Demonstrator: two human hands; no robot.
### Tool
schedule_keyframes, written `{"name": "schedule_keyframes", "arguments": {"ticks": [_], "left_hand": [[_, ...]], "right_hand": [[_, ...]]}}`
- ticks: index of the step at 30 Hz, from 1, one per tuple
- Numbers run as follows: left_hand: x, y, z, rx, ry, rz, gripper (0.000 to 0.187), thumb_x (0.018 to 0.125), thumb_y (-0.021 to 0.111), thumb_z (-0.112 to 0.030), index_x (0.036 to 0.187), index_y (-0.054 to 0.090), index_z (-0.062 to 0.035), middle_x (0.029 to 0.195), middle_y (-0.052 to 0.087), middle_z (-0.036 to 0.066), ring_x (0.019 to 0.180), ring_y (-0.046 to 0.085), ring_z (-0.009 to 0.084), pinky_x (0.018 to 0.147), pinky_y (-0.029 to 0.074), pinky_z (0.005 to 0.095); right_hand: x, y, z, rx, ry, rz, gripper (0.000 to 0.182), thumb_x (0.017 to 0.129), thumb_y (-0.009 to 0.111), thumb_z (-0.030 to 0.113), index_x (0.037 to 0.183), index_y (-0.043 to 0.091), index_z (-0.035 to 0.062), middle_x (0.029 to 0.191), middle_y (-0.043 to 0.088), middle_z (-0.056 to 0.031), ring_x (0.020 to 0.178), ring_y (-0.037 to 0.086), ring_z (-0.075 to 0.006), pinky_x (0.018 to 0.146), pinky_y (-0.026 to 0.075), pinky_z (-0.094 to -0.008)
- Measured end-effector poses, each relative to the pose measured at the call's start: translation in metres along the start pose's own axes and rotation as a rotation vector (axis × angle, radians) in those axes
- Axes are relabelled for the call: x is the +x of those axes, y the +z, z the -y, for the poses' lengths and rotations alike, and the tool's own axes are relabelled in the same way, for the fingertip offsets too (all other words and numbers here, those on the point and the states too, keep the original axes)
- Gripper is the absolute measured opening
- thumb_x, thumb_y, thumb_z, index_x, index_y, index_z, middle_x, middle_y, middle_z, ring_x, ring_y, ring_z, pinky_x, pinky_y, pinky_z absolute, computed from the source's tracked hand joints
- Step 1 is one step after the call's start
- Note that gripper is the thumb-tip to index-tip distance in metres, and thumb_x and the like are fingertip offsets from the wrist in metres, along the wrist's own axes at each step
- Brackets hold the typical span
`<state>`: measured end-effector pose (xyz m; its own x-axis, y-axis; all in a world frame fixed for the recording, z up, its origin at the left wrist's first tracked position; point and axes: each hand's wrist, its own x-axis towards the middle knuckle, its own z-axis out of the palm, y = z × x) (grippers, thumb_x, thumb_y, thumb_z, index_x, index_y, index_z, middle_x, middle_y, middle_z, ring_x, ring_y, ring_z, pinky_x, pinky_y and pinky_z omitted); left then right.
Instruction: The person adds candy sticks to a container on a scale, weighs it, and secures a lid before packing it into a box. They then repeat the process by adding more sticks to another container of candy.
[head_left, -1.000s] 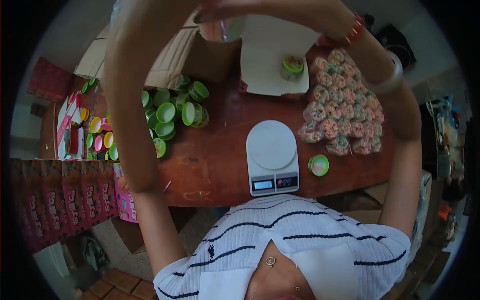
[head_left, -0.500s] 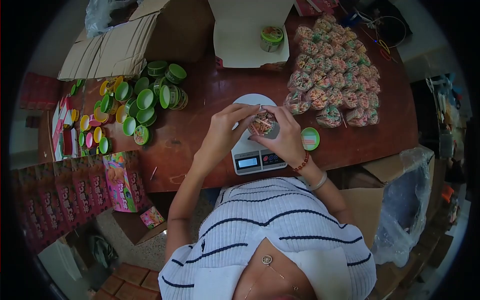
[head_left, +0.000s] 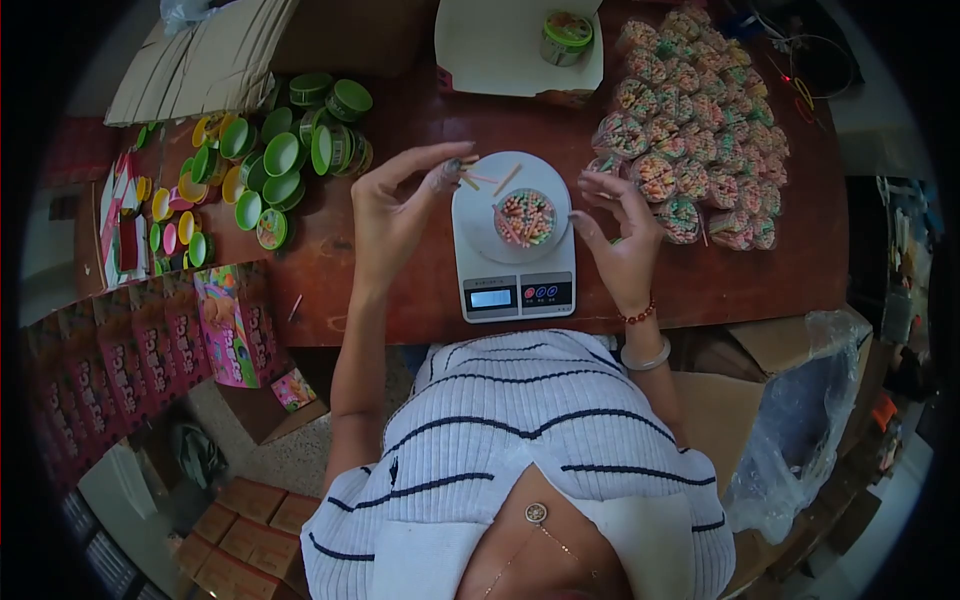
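Observation:
A clear cup packed with coloured candy-like sticks (head_left: 527, 222) stands upright on the round plate of a white kitchen scale (head_left: 470, 225). One loose stick (head_left: 509, 180) lies on the plate behind the cup. My left hand (head_left: 400, 200) is left of the scale, its thumb and forefinger pinching a few thin sticks (head_left: 472, 181) over the plate's edge. Right of the cup, my right hand (head_left: 622, 235) has its fingers apart and appears to hold nothing. It hides most of a green lid beneath it. The scale's display is lit, but its digits are unreadable.
Several stick-filled clear cups (head_left: 690, 130) stand in rows at the right. Green and yellow lids or tubs (head_left: 285, 153) cluster at the left. A closed green-lidded tub (head_left: 566, 40) sits in an open white box (head_left: 480, 50) behind. Pink printed packages (head_left: 225, 330) line the left front.
Both hands have moved apart from the cup, leaving it on the scale. My left hand now pinches sticks to the left; my right hand has opened. The view has shifted slightly.

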<state>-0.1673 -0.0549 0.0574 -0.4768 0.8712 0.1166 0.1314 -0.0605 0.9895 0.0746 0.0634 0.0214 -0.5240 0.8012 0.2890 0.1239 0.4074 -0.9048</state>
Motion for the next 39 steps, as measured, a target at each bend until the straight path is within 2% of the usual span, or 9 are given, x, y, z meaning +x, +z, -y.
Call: {"name": "schedule_keyframes", "arguments": {"ticks": [6, 16, 19, 22, 24, 32, 36, 37, 39], "left_hand": [[0.004, -0.017, -0.018, -0.012, 0.025, -0.135, 0.024, 0.101, 0.069, -0.008, 0.122, 0.07, 0.0036, 0.107, 0.074, 0.007, 0.095, 0.07, 0.0114, 0.084, 0.058, 0.0249], [-0.009, -0.052, -0.01, -0.006, -0.117, -0.161, 0.019, 0.1, 0.069, -0.006, 0.116, 0.071, 0.0039, 0.109, 0.074, 0.009, 0.1, 0.071, 0.0125, 0.091, 0.058, 0.0264], [-0.007, -0.052, -0.005, -0.029, -0.128, -0.126, 0.019, 0.099, 0.07, -0.005, 0.116, 0.071, 0.0039, 0.11, 0.074, 0.009, 0.102, 0.07, 0.0133, 0.094, 0.058, 0.0275], [-0.002, -0.045, -0.001, -0.065, -0.148, -0.085, 0.019, 0.099, 0.07, -0.006, 0.116, 0.071, 0.0039, 0.11, 0.074, 0.009, 0.102, 0.07, 0.0136, 0.095, 0.057, 0.0284], [-0.003, -0.039, 0.001, -0.069, -0.151, -0.091, 0.019, 0.1, 0.069, -0.006, 0.116, 0.071, 0.0039, 0.11, 0.074, 0.008, 0.102, 0.07, 0.0136, 0.095, 0.057, 0.0283], [-0.021, -0.043, 0.006, -0.073, -0.151, -0.15, 0.018, 0.099, 0.07, -0.006, 0.114, 0.072, 0.0038, 0.108, 0.074, 0.007, 0.1, 0.07, 0.0116, 0.094, 0.056, 0.0265], [-0.041, -0.007, -0.04, 0.062, -0.137, 0.117, 0.017, 0.095, 0.07, 0.001, 0.112, 0.074, 0.0018, 0.106, 0.076, 0.009, 0.096, 0.072, 0.0135, 0.088, 0.058, 0.0273], [-0.044, 0.015, -0.052, 0.097, -0.136, 0.239, 0.018, 0.094, 0.07, 0.002, 0.112, 0.074, 0.001, 0.106, 0.077, 0.012, 0.094, 0.074, 0.0165, 0.087, 0.058, 0.0282], [-0.044, 0.066, -0.044, 0.231, 0.227, 0.44, 0.019, 0.091, 0.069, 0.002, 0.109, 0.073, -0.0003, 0.103, 0.075, 0.017, 0.088, 0.075, 0.0281, 0.083, 0.06, 0.0342]], "right_hand": [[0.014, -0.006, 0.001, -0.034, 0.037, -0.064, 0.022, 0.093, 0.074, 0.001, 0.115, 0.073, 0.0002, 0.105, 0.076, -0.0111, 0.098, 0.075, -0.0187, 0.085, 0.058, -0.0303], [0.021, -0.017, -0.007, 0.03, 0.113, -0.048, 0.019, 0.094, 0.074, 0.002, 0.113, 0.074, 0.0, 0.105, 0.077, -0.01, 0.096, 0.075, -0.0163, 0.082, 0.057, -0.0276], [0.041, -0.01, -0.003, -0.094, 0.081, 0.023, 0.021, 0.091, 0.075, 0.002, 0.111, 0.075, 0.0036, 0.102, 0.076, -0.0118, 0.091, 0.075, -0.0217, 0.078, 0.058, -0.03], [0.078, 0.008, -0.006, -0.264, -0.092, 0.336, 0.025, 0.089, 0.073, -0.004, 0.113, 0.074, 0.005, 0.106, 0.072, -0.0113, 0.091, 0.071, -0.0209, 0.078, 0.057, -0.0308], [0.095, 0.026, -0.021, -0.298, -0.244, 0.551, 0.026, 0.083, 0.078, 0.0, 0.107, 0.073, 0.0078, 0.098, 0.066, -0.0122, 0.089, 0.067, -0.0285, 0.077, 0.055, -0.0376], [0.12, 0.051, -0.044, -0.412, -0.286, 0.766, 0.027, 0.083, 0.079, 0.006, 0.106, 0.065, 0.0083, 0.101, 0.062, -0.0111, 0.101, 0.063, -0.032, 0.088, 0.053, -0.0438], [0.123, 0.057, -0.048, -0.288, -0.308, 0.782, 0.03, 0.085, 0.076, 0.005, 0.112, 0.063, 0.0097, 0.1, 0.06, -0.0116, 0.101, 0.063, -0.0332, 0.087, 0.053, -0.0446], [0.127, 0.055, -0.043, -0.302, -0.273, 0.855, 0.019, 0.087, 0.075, 0.01, 0.103, 0.066, 0.0087, 0.103, 0.062, -0.0122, 0.105, 0.062, -0.0336, 0.092, 0.052, -0.0456], [0.13, 0.054, -0.038, -0.328, -0.291, 0.894, 0.018, 0.087, 0.075, 0.011, 0.102, 0.066, 0.0081, 0.103, 0.062, -0.0121, 0.105, 0.062, -0.0336, 0.091, 0.052, -0.0455]]}}
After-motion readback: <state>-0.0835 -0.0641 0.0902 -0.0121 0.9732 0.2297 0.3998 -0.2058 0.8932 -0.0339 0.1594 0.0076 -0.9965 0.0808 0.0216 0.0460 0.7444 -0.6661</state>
